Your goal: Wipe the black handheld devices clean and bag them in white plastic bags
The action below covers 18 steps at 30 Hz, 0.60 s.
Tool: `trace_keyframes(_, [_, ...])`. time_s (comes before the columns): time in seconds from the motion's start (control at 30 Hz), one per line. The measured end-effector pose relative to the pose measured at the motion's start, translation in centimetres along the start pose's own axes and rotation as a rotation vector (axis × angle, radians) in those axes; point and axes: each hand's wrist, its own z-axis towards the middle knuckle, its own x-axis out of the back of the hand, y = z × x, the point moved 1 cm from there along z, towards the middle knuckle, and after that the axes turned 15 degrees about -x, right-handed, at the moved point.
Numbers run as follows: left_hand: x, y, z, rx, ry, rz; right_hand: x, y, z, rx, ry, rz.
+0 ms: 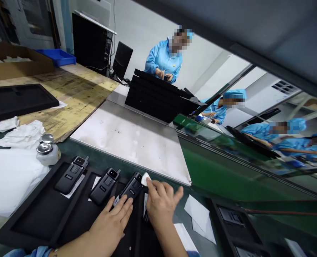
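Several black handheld radios lie face down in a black foam tray [48, 232]. My left hand [109, 223] is open, its fingers stretched flat across the lower end of the third radio [133, 186]. My right hand [162, 201] pinches a folded white wipe [145, 179] at that radio's top edge. To the left lie a second radio [105, 185] and another radio [70, 175], with pieces of white paper partly under them. Under my right hand, a further dark device is mostly hidden.
A pump bottle [48, 151] stands beside crumpled white wipes [23, 134]. Beyond the tray lies a pale metal plate [137, 139], with stacked black trays [155, 94] behind it. White papers [200, 216] and another foam tray [228, 228] are at right. Co-workers in blue [165, 57] work across the line.
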Motion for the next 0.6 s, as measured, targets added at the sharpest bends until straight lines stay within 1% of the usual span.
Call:
trace_keyframes(0.07, [0.1,-0.1,0.0,0.009,-0.01,-0.003,-0.7,-1.5,0.7,0.038,-0.045,0.014])
trace_keyframes(0.13, [0.1,-0.1,0.0,0.006,-0.011,-0.012,-1.4,-2.3,0.8,0.084,-0.101,0.0])
trace_keyframes(0.23, [0.1,-0.1,0.0,-0.005,-0.009,-0.031,-1.8,-1.6,-0.1,0.09,-0.117,-0.033])
trace_keyframes(0.3, [0.2,0.0,0.0,0.0,-0.013,-0.051,-1.3,-0.3,-0.8,0.074,-0.119,-0.067])
trace_keyframes(0.4, [0.8,0.0,0.0,0.022,-0.032,-0.083,0.3,2.4,-1.4,0.052,-0.11,-0.123])
trace_keyframes(0.43, [1.3,0.1,0.1,0.032,-0.052,-0.096,0.9,3.4,-1.6,0.032,-0.085,-0.139])
trace_keyframes(0.5, [2.7,0.3,0.3,0.066,-0.112,-0.131,2.3,5.6,-2.1,-0.025,0.005,-0.168])
trace_keyframes(0.57, [4.1,0.7,0.9,0.113,-0.165,-0.178,3.5,7.7,-3.2,-0.086,0.087,-0.195])
trace_keyframes(0.6, [4.6,1.1,1.3,0.125,-0.177,-0.205,3.8,8.4,-3.8,-0.1,0.106,-0.201])
